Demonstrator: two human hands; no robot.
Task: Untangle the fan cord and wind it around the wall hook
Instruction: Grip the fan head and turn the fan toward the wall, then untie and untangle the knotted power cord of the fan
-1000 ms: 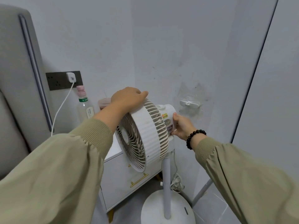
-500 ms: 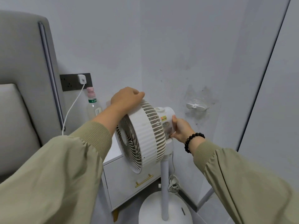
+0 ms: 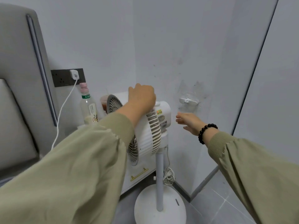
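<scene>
Tangled white fan cord [image 3: 168,175] bunches low beside the grey fan pole [image 3: 159,180], at six o'clock from the right hand [image 3: 188,122], which hangs released and empty. Left hand [image 3: 142,97] grips the white fan head [image 3: 145,135]; white plastic wall hook [image 3: 188,101] sits at twelve o'clock, nearest the right hand.

Left hand [image 3: 142,96] grips fan [image 3: 148,131] — right hand [image 3: 188,122] seemingly open, apart.

One camera on the head looks forward and down, close above the fan [image 3: 150,135], into the room corner.
</scene>
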